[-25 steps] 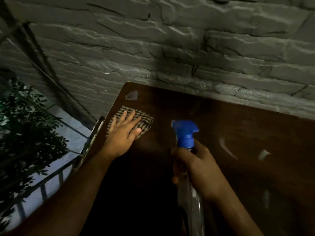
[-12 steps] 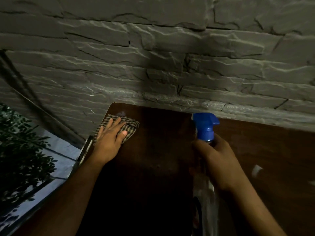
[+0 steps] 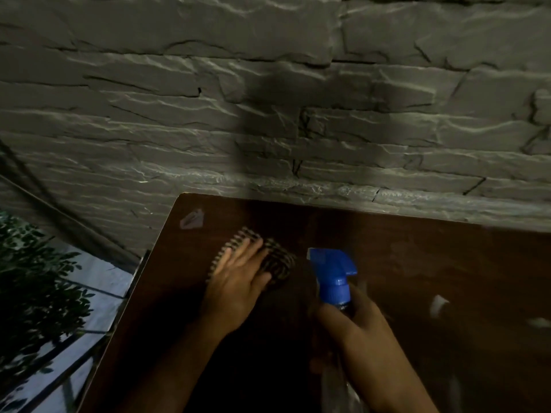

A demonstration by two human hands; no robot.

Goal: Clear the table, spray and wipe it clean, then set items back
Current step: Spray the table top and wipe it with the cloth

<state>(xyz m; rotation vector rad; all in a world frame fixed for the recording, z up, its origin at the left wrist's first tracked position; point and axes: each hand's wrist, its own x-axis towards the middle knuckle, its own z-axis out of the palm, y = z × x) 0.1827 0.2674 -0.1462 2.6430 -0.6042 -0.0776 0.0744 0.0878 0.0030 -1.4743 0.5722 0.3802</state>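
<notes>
- My left grip (image 3: 235,281) lies flat with the fingers straight, pressing a checked cloth (image 3: 275,262) down onto the tabletop (image 3: 432,263); nothing is clenched there.
- My right grip (image 3: 354,329) is curled round the neck of a spray bottle (image 3: 332,275), grasping it just below the blue trigger head, whose nozzle points to the left, toward the cloth.
- The cloth sits near the far left corner of the tabletop, partly under my palm, with its bunched edge showing past my fingers on the right side. The bottle is held upright above the middle of the tabletop, just beside the cloth.
- The tabletop is dark brown wood with a rounded far left corner. A pale mark (image 3: 192,219) shows near that corner, and a few pale smears (image 3: 438,304) lie on its right part.
- The far edge of the tabletop meets a wall (image 3: 208,99) of rough grey stone, with a dark shadow across its middle.
- Past the left edge there is a leafy plant (image 3: 32,287) and pale paved floor (image 3: 98,275) below, crossed by dark bars.
- Count: one cloth, one spray bottle, one plant.
- The bottle body is clear plastic; the light is too dim for me to tell how much liquid is in it.
</notes>
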